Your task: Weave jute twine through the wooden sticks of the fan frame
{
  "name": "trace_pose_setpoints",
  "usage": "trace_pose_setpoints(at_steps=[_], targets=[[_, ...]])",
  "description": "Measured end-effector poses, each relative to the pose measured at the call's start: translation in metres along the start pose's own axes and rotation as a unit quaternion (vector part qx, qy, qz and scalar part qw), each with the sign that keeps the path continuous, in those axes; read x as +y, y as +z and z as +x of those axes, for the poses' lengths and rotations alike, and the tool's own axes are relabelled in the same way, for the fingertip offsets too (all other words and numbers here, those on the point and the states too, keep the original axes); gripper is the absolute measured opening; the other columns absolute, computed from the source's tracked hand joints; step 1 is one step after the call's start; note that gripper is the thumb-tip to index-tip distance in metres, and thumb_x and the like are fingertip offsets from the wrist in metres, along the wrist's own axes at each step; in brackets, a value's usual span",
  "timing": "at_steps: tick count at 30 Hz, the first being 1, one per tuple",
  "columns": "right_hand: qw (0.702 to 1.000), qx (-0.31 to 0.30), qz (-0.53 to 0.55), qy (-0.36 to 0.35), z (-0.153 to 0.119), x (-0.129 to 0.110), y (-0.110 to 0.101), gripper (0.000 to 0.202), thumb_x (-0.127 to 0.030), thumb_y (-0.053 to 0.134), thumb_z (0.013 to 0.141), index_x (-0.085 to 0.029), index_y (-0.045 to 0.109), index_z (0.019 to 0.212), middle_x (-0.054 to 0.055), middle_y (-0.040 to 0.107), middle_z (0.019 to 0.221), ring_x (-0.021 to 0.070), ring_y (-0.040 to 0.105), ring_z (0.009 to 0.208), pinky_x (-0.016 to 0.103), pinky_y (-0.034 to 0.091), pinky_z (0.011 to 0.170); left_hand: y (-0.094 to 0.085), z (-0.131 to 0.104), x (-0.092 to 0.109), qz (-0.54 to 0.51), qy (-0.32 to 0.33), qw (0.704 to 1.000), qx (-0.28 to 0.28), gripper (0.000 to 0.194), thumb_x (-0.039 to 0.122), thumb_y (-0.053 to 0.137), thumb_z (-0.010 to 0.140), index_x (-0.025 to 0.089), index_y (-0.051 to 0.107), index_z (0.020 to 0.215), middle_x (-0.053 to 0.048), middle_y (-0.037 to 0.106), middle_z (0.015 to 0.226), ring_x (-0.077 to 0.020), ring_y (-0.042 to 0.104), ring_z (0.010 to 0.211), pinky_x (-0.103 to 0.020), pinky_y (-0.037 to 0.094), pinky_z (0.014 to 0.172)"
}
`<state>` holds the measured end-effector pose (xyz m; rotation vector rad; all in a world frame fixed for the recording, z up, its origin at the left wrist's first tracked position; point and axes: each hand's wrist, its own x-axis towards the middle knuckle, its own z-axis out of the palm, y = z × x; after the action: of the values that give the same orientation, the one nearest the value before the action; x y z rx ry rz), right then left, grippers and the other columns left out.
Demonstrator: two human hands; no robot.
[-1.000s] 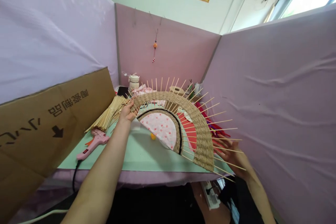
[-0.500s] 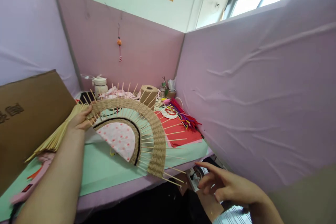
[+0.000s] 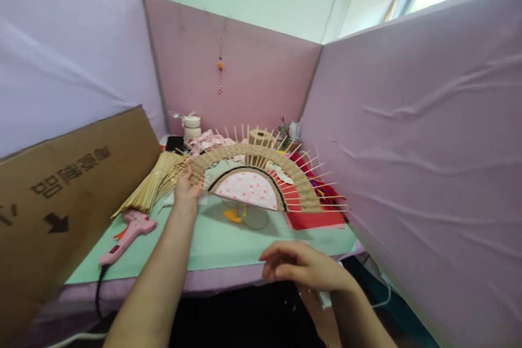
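Observation:
My left hand [image 3: 187, 185] is closed on the left end of a half-round woven fan [image 3: 312, 190], held up over the table. Thin wooden sticks radiate from the fan past a broad band of tan woven cord. Its inner half-disc is white cloth with pink spots, edged by a dark line. Below and to the right, my right hand [image 3: 302, 265] hovers near the table's front edge, apart from the fan. The fingers of that hand are loosely bent, with nothing visible in them.
A pink glue gun [image 3: 128, 234] and a bundle of sticks [image 3: 150, 182] lie at left by a cardboard box [image 3: 81, 190]. Behind the fan stand a cord spool [image 3: 261, 136] and a white jar [image 3: 191, 126]. Red sheets [image 3: 314, 221] lie at right on the green tabletop [image 3: 228, 253].
The fan has turned so its straight edge lies nearly level, and it sits farther from me. My right hand has come leftward. The view has swung left, showing the glue gun whole.

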<state>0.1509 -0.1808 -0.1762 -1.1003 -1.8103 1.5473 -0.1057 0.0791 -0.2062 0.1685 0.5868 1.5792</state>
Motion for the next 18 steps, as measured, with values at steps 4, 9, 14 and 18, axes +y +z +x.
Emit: trace_pose_setpoints(at_steps=[4, 9, 14, 18], targets=[[0.997, 0.036, 0.051, -0.044, 0.066, 0.007, 0.01, 0.03, -0.04, 0.065, 0.083, -0.015, 0.063, 0.1, 0.005, 0.07, 0.085, 0.0142, 0.065, 0.079, 0.031, 0.052, 0.078, -0.004, -0.01, -0.01, -0.03, 0.052, 0.998, 0.019, 0.032, 0.006, 0.049, 0.09, 0.024, 0.065, 0.111, 0.001, 0.075, 0.095, -0.0124, 0.07, 0.089, -0.027, 0.056, 0.085], [0.989, 0.093, 0.01, -0.11, 0.13, 0.0, 0.016, 0.024, -0.039, 0.062, 0.084, -0.017, 0.065, 0.092, 0.004, 0.067, 0.081, 0.0144, 0.063, 0.075, 0.03, 0.05, 0.075, -0.008, -0.022, -0.014, -0.007, 0.107, 0.994, -0.021, 0.031, 0.012, 0.058, 0.087, 0.025, 0.065, 0.115, -0.002, 0.073, 0.106, -0.0158, 0.066, 0.105, -0.027, 0.055, 0.089], [0.952, 0.208, -0.097, -0.202, 0.182, -0.018, 0.008, 0.018, -0.034, 0.058, 0.086, -0.019, 0.066, 0.091, 0.004, 0.068, 0.088, 0.0158, 0.062, 0.081, 0.029, 0.048, 0.077, -0.005, -0.03, -0.013, -0.014, 0.134, 0.99, -0.049, 0.034, 0.012, 0.061, 0.085, 0.025, 0.064, 0.117, -0.003, 0.072, 0.108, -0.019, 0.063, 0.111, -0.029, 0.053, 0.09], [0.9, 0.305, -0.167, -0.265, 0.215, -0.027, 0.001, 0.017, -0.031, 0.054, 0.088, -0.019, 0.065, 0.092, 0.006, 0.068, 0.093, 0.0173, 0.062, 0.087, 0.031, 0.048, 0.081, -0.003, -0.034, -0.012, -0.019, 0.155, 0.986, -0.056, 0.027, 0.012, 0.063, 0.083, 0.023, 0.067, 0.108, -0.004, 0.071, 0.111, -0.019, 0.065, 0.106, -0.033, 0.053, 0.091]])
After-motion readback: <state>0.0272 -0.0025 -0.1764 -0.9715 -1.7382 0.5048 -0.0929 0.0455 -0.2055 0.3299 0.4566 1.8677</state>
